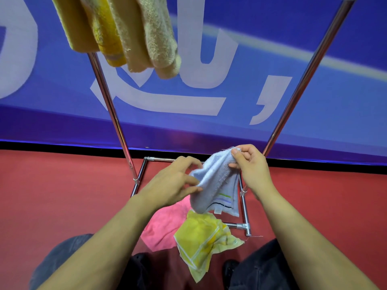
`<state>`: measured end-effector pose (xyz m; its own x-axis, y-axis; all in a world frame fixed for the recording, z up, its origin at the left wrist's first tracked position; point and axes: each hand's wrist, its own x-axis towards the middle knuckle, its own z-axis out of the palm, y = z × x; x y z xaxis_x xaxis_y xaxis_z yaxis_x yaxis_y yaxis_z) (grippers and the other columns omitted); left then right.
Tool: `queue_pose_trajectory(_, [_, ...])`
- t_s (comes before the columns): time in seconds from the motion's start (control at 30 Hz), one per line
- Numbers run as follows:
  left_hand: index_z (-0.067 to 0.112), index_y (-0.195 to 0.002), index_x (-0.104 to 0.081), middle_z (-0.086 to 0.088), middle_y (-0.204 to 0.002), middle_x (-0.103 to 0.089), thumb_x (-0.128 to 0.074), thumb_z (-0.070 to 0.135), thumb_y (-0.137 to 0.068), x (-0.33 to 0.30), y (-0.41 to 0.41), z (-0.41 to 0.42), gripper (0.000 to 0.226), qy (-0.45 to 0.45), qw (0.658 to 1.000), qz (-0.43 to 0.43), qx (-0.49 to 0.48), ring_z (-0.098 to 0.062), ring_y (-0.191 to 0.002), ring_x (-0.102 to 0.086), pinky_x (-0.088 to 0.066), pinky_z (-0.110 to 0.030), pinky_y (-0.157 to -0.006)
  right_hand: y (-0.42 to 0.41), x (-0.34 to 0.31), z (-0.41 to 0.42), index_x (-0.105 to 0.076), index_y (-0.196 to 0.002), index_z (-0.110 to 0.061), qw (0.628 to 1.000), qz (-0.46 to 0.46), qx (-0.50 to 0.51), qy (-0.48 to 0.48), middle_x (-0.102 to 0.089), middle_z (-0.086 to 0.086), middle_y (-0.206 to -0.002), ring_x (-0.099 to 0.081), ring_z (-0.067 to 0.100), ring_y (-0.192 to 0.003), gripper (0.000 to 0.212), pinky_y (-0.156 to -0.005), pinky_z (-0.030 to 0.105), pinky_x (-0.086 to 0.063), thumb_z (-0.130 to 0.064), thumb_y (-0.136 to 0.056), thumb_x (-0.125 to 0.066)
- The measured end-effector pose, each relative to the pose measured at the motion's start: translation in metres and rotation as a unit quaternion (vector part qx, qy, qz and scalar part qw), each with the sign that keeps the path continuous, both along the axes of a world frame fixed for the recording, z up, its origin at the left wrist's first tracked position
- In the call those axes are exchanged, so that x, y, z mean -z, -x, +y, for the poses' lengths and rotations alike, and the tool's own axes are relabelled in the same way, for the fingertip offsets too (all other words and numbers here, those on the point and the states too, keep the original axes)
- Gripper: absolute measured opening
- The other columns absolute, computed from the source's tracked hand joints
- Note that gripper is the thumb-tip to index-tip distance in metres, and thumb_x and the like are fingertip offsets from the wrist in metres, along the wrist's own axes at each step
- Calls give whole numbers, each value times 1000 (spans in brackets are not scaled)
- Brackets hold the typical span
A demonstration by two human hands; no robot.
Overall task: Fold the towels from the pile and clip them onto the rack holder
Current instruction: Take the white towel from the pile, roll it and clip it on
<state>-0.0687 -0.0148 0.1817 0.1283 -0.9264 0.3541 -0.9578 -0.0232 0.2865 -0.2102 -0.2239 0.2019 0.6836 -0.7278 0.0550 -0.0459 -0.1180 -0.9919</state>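
Nearest, dark trouser knees (62,256) at the lower corners, a black shoe (230,268) between them. Just ahead on the red floor (62,195), a crumpled yellow towel (201,237) overlapping a pink towel (165,225), the yellow one's right corner touching the chrome base bar of the rack (244,206). Open red floor wide on both sides of the pile.

Above the pile, a pale blue towel (217,185) held in mid-air, striped hem and label hanging lowest, clear of the cloths beneath. Left hand (173,183) pinching its left edge between thumb and fingertips; right hand (251,164) gripping the top corner, fingers curled around it.

Beyond, two slanting chrome rack uprights rising from the base, free space between them. Behind, a blue banner (314,91) with white lettering. Farthest up at top left, four yellow and beige hung towels (125,34) side by side, lower edges dangling free.
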Motion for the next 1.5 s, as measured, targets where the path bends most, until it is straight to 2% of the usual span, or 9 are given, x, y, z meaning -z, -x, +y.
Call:
queue_pose_trajectory(0.17, [19, -78, -67, 5, -101, -65, -62, 46, -98, -6, 35, -14, 34, 4, 991, -108, 79, -23, -99, -55, -48, -41, -80, -1, 2, 3, -63, -95, -18, 1000, 26, 4, 13, -73, 7, -90, -72, 16, -75, 6, -68, 21, -53, -22, -99, -64])
queue_pose_trajectory(0.3, [20, -70, -56, 7, -75, -61, -55, 64, -91, 3, 25, -11, 48, -97, 993, -67, -18, -18, -90, -50, -45, -43, -77, 2, 1, 0, -63, -94, -17, 999, 31, 15, 21, -73, 9, -89, -72, 18, -75, 7, -62, 14, -50, -22, -99, -64])
queue_pose_trajectory(0.4, [23, -76, -63, 9, -79, -62, -54, 62, -90, 4, 11, -9, 43, -62, 996, -19, -60, -19, -85, -50, -48, -45, -79, 6, -2, -5, -64, -95, -16, 999, 23, 29, 13, -71, 5, -85, -73, 18, -73, 6, -62, 12, -50, -21, -98, -65])
queue_pose_trajectory(0.53, [20, -78, -73, 5, -119, -61, -62, 57, -89, 3, 3, -4, 41, 42, 993, -14, -109, -21, -107, -52, -45, -33, -92, 7, -1, -13, -63, -98, -14, 999, 13, 48, 0, -72, 7, -92, -74, 19, -74, 7, -63, 13, -52, -21, -98, -65])
queue_pose_trajectory(0.63, [18, -78, -72, 7, -124, -62, -56, 62, -86, 1, 0, -2, 47, 35, 983, 54, -170, -18, -111, -57, -51, -34, -91, 5, 3, -17, -63, -97, -15, 999, 9, 45, -4, -72, 9, -92, -73, 14, -69, 5, -71, 23, -59, -20, -98, -65])
queue_pose_trajectory(0.83, [19, -78, -74, 7, -79, -73, -86, 25, -79, -13, 8, -3, 14, 129, 905, 331, -235, -4, -66, -60, -49, -27, -68, 3, 3, -16, -64, -99, -12, 999, -10, 38, -25, -74, 7, -93, -73, 13, -72, 8, -72, 22, -59, -19, -97, -66])
queue_pose_trajectory(1.0, [18, -100, -66, -3, -72, -67, -86, 3, -77, -17, 2, -5, 34, 192, 825, 487, -213, -7, -61, -57, -49, -18, -66, 1, 1, -14, -66, -99, -10, 997, -36, 33, -65, -74, 5, -87, -73, 13, -75, 8, -76, 24, -60, -17, -96, -68])
queue_pose_trajectory(1.27, [16, -89, -72, -6, -84, -73, -76, 9, -90, -15, 1, -5, 8, 129, 854, 469, -183, -13, -73, -62, -52, -32, -76, -1, 6, -18, -69, -96, -8, 992, -51, 50, -102, -74, 4, -87, -70, 9, -76, 7, -76, 22, -59, -13, -93, -71])
queue_pose_trajectory(1.5, [44, -136, -46, 1, -78, -57, -62, 24, -94, -18, 18, -1, 49, -133, 977, 165, -30, -16, -71, -54, -46, -35, -70, -2, 16, -16, -73, -97, 0, 997, 0, 44, -62, -71, 10, -89, -68, 15, -82, 11, -68, 15, -56, -9, -90, -74])
